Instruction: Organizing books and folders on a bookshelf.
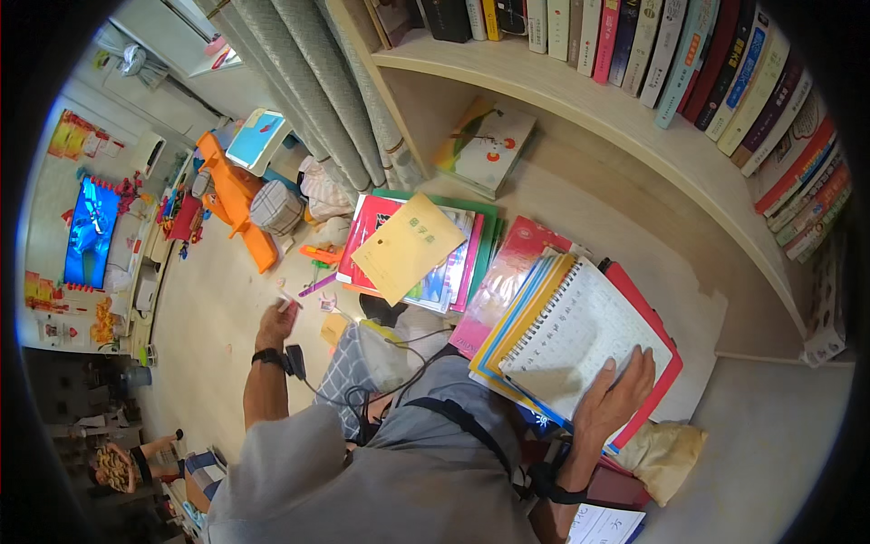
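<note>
The right hand (621, 390) lies flat, fingers spread, steadying the stacked notebooks (580, 340) on the counter (689, 308); the left hand (276, 317) pinches something small (too tiny to identify) off to the side, other books (417, 249) unsorted.

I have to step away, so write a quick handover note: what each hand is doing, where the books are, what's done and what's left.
Right hand: flat, palm down on the open spiral notebook, which tops a stack of books on the desk.
Left hand: out to the side over the floor, closed around a small pale object too small to identify.
Second pile: a yellow envelope on colourful books further back; one picture book leans in the shelf corner.
Done: two piles gathered on the desk.
Left: likely shelving them; hard to tell.
</note>
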`<state>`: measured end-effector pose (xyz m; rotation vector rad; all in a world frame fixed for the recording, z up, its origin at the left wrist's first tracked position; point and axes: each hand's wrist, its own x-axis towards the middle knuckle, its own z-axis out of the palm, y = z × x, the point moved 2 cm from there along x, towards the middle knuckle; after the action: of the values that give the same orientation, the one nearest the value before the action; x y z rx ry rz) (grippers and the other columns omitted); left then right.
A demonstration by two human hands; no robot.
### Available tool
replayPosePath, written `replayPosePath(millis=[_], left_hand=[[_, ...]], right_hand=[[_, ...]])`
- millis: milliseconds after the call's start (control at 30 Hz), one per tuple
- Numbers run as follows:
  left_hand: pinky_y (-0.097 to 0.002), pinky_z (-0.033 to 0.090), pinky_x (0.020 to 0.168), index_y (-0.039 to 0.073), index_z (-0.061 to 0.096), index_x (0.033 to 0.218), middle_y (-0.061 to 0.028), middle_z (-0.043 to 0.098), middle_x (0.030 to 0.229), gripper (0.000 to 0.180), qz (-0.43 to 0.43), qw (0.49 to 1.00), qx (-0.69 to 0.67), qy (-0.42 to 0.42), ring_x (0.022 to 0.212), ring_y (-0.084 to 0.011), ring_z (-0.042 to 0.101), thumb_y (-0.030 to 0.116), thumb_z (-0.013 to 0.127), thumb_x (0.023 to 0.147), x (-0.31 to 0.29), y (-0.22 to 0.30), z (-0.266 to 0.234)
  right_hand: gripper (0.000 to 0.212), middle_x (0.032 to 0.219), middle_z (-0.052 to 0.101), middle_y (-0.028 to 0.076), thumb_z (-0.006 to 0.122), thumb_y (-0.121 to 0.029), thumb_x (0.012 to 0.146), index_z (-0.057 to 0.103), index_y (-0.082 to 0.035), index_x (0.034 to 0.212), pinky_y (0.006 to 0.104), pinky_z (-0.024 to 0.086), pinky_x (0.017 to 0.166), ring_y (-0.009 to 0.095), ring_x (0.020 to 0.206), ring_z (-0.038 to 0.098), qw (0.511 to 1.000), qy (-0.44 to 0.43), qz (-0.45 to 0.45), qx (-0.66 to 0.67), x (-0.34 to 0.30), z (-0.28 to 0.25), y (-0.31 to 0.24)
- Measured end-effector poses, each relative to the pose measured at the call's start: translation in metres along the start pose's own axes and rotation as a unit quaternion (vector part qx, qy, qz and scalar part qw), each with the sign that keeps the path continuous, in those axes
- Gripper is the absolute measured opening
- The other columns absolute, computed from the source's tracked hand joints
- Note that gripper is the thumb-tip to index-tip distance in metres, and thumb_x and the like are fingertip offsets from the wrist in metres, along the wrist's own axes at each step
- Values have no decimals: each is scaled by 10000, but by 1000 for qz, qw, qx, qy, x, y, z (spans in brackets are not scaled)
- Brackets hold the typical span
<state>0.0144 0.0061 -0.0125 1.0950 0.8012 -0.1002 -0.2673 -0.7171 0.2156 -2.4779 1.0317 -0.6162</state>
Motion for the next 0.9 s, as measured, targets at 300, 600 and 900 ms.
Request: replayPosePath(millis=[300,600,900], left_hand=[[-512,449,1081,-28,371,1445,-234,459,1476,568,54,980,34,187,1334,-400,495,290,541,1007,-38,13,76],[-401,569,631,-10,583,991,-138,632,843,140,68,974,3,215,715,-293,663,120,541,957,-42,-41,130],[-263,529,614,49,575,1097,-67,669,920,172,334,939,54,66,699,-130,627,203,569,1021,-136,13,282]], right_hand=[[504,1491,444,275,508,-297,1023,502,35,1403,555,268,1163,460,1397,369,1000,6,-3,-8,-3,3,-6],[501,1487,462,264,541,-276,990,519,28,1388,555,279,1164,462,1402,370,999,20,7,-32,-2,-1,-2],[510,1465,464,270,622,-239,935,538,30,1360,559,293,1147,481,1375,382,999,51,-8,8,-3,-6,-3]])
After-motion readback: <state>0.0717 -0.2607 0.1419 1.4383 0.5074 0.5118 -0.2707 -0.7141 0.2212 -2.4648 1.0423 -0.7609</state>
